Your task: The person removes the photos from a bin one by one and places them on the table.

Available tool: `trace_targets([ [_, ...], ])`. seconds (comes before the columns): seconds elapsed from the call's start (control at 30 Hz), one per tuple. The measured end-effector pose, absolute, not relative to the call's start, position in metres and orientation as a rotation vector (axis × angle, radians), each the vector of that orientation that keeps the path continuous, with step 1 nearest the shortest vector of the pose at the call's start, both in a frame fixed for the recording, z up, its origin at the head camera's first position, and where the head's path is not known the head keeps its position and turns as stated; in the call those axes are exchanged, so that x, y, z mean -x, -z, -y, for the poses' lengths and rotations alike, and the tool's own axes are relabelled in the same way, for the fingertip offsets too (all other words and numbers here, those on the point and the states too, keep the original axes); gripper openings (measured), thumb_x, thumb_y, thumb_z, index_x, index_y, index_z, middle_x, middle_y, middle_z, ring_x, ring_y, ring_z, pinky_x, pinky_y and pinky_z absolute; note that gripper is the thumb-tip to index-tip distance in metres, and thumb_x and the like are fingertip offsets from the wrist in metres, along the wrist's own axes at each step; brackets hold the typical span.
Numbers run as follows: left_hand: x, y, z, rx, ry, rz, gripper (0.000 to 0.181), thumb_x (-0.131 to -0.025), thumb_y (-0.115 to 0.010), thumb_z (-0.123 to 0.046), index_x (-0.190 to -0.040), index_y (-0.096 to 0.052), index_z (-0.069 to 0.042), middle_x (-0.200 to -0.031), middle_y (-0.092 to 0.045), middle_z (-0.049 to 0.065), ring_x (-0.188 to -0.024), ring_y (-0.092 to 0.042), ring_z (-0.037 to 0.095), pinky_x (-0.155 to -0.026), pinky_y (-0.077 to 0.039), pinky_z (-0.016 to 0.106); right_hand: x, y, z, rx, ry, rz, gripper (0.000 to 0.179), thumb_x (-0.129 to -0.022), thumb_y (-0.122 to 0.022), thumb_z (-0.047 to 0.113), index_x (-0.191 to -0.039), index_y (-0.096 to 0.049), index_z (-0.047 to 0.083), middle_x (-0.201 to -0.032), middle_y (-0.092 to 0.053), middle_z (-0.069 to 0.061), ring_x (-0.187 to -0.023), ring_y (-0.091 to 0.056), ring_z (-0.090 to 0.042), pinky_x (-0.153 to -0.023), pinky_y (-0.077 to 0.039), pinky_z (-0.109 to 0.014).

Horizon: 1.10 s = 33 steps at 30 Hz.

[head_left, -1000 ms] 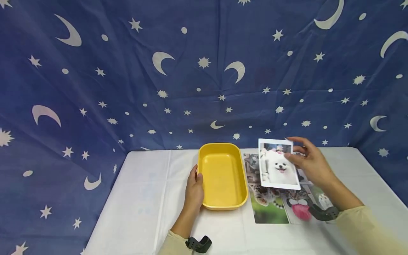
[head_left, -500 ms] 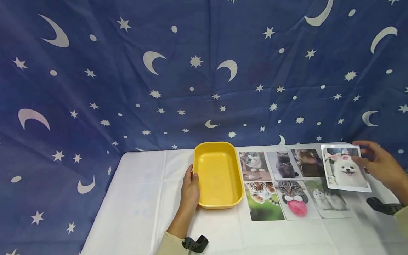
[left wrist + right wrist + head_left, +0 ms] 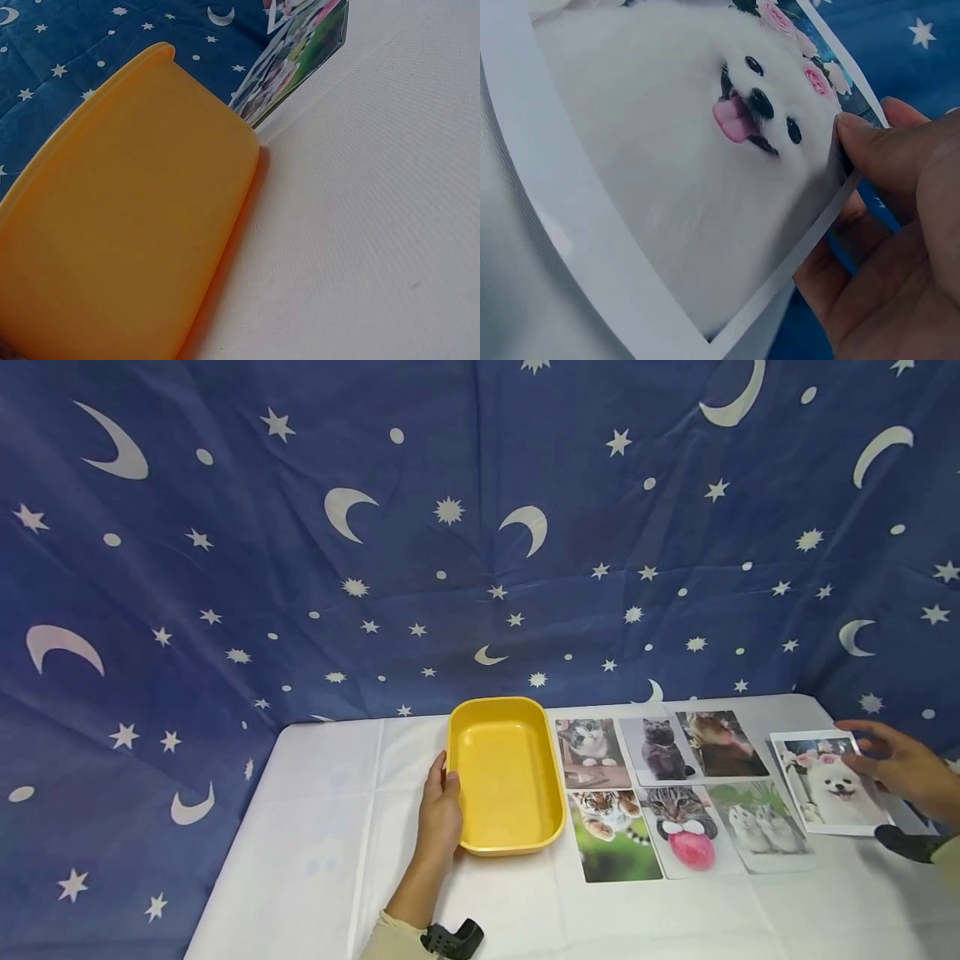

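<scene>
My left hand (image 3: 440,814) grips the left side of a yellow plastic tray (image 3: 506,785), thumb at the rim. The left wrist view shows the tray's outer wall (image 3: 135,202) close up. At the far right of the table, my right hand (image 3: 903,768) pinches the right edge of a white-bordered photo of a fluffy white dog (image 3: 836,785). In the right wrist view the thumb (image 3: 877,150) presses on the photo's face, with fingers behind it. The photo is low over the cloth; whether it lies flat is unclear.
Several animal photos lie in two rows right of the tray, among them a tiger cub (image 3: 615,835), a grey cat (image 3: 660,752) and a cat with a pink tongue (image 3: 690,831). A blue moon-and-star cloth (image 3: 420,560) hangs behind the white table (image 3: 322,810).
My right hand has carried the dog photo from above the rows to the far right and lowered it. The photos beneath are uncovered. The left hand stays on the tray.
</scene>
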State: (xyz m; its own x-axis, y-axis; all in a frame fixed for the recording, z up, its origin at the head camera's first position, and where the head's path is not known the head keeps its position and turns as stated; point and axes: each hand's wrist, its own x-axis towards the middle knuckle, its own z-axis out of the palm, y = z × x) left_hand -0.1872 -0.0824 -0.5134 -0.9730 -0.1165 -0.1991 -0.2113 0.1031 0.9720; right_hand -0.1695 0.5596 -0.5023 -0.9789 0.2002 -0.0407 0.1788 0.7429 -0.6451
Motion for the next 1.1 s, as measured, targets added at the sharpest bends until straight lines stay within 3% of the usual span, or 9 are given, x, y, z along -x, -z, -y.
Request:
trace_targets([
  [0.17, 0.187, 0.514, 0.083, 0.333, -2.032, -2.284, 0.053, -0.111, -0.037, -0.026, -0.162, -0.028, -0.016, -0.169, -0.024, 0.016, -0.157, -0.02, 0.037, -0.128, -0.015, 0.057, 0.174, 0.507, -0.547, 0.212, -0.928, 2.956, 0.06, -0.101, -0.061, 0.009, -0.154, -0.034, 0.003, -0.097, -0.051, -0.006, -0.063, -0.047, -0.008, -0.051, -0.044, -0.028],
  [0.37, 0.186, 0.514, 0.085, 0.345, -2.026, -2.292, 0.053, -0.111, -0.037, -0.027, -0.162, -0.028, -0.017, -0.169, -0.024, 0.013, -0.157, -0.019, 0.037, -0.128, -0.014, 0.057, 0.178, 0.503, -0.538, 0.195, -0.874, 2.976, 0.063, -0.099, -0.062, 0.008, -0.15, -0.03, -0.011, -0.105, -0.053, -0.029, -0.068, -0.046, 0.002, -0.053, -0.044, -0.025],
  [0.47, 0.186, 0.514, 0.085, 0.347, -2.024, -2.286, 0.053, -0.111, -0.037, -0.027, -0.162, -0.028, -0.017, -0.169, -0.024, 0.013, -0.157, -0.019, 0.037, -0.128, -0.014, 0.057, 0.18, 0.503, -0.539, 0.23, -0.852, 2.999, 0.063, -0.101, -0.061, 0.011, -0.15, -0.029, -0.012, -0.116, -0.051, -0.041, -0.072, -0.046, 0.007, -0.055, -0.046, -0.023],
  [0.53, 0.185, 0.513, 0.085, 0.342, -2.027, -2.285, 0.053, -0.111, -0.037, -0.027, -0.162, -0.028, -0.017, -0.169, -0.024, 0.014, -0.157, -0.019, 0.037, -0.128, -0.014, 0.057, 0.181, 0.502, -0.541, 0.257, -0.83, 3.004, 0.062, -0.102, -0.061, 0.011, -0.149, -0.03, -0.013, -0.12, -0.049, -0.045, -0.073, -0.05, 0.001, -0.055, -0.047, -0.024],
  [0.6, 0.185, 0.513, 0.085, 0.341, -2.028, -2.287, 0.053, -0.111, -0.037, -0.027, -0.162, -0.028, -0.016, -0.169, -0.024, 0.015, -0.157, -0.019, 0.037, -0.128, -0.015, 0.057, 0.182, 0.501, -0.542, 0.283, -0.77, 3.001, 0.059, -0.102, -0.06, 0.014, -0.147, -0.034, -0.014, -0.121, -0.05, -0.047, -0.075, -0.059, -0.014, -0.059, -0.049, -0.031],
  [0.67, 0.184, 0.513, 0.085, 0.341, -2.032, -2.288, 0.053, -0.111, -0.038, -0.026, -0.162, -0.028, -0.016, -0.169, -0.025, 0.015, -0.157, -0.02, 0.037, -0.128, -0.015, 0.057, 0.183, 0.497, -0.541, 0.335, -0.697, 2.987, 0.057, -0.104, -0.058, 0.02, -0.145, -0.036, -0.013, -0.122, -0.051, -0.046, -0.083, -0.063, -0.038, -0.075, -0.053, -0.046],
  [0.77, 0.185, 0.513, 0.085, 0.34, -2.036, -2.293, 0.053, -0.111, -0.038, -0.026, -0.162, -0.028, -0.015, -0.169, -0.025, 0.013, -0.156, -0.021, 0.037, -0.128, -0.015, 0.057, 0.186, 0.486, -0.535, 0.362, -0.585, 2.937, 0.054, -0.107, -0.053, 0.03, -0.141, -0.041, -0.011, -0.123, -0.052, -0.046, -0.104, -0.053, -0.06, -0.092, -0.036, -0.071],
  [0.83, 0.185, 0.512, 0.085, 0.336, -2.044, -2.291, 0.053, -0.111, -0.038, -0.026, -0.162, -0.028, -0.016, -0.169, -0.025, 0.012, -0.157, -0.021, 0.037, -0.128, -0.015, 0.057, 0.188, 0.478, -0.526, 0.364, -0.548, 2.9, 0.056, -0.108, -0.049, 0.036, -0.14, -0.043, -0.009, -0.124, -0.053, -0.044, -0.111, -0.05, -0.063, -0.096, -0.029, -0.075],
  [1.1, 0.184, 0.512, 0.084, 0.349, -2.05, -2.278, 0.053, -0.111, -0.037, -0.025, -0.162, -0.029, -0.015, -0.169, -0.025, 0.011, -0.157, -0.019, 0.036, -0.128, -0.014, 0.057, 0.193, 0.45, -0.459, 0.091, -0.502, 2.829, 0.048, -0.107, -0.053, 0.033, -0.138, -0.051, -0.003, -0.118, -0.063, -0.035, -0.1, -0.061, -0.055, -0.076, -0.044, -0.066],
])
